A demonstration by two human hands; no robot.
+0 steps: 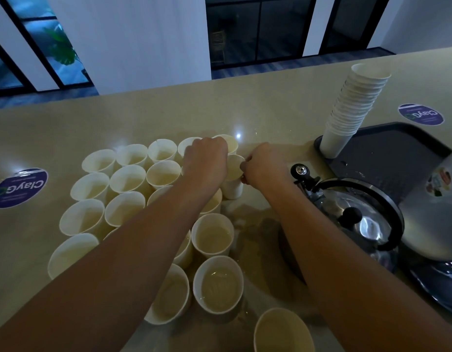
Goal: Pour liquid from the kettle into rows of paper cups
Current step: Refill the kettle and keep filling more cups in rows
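You can read "ClayG" on the round purple sticker stuck to the beige counter at your nine o'clock, with a green ring mark after the G and a smaller line beneath too fine to make out. A second round purple sticker at two o'clock carries the same word upside down; the colourful label on the white appliance at three o'clock is unreadable.

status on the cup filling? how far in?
Done: most paper cups in the rows hold liquid. In hand: the left hand and right hand are both on a cup at the far right of the rows. The kettle stands unheld on the counter. Left: that cup's fill is hidden; the spare stack is unused.
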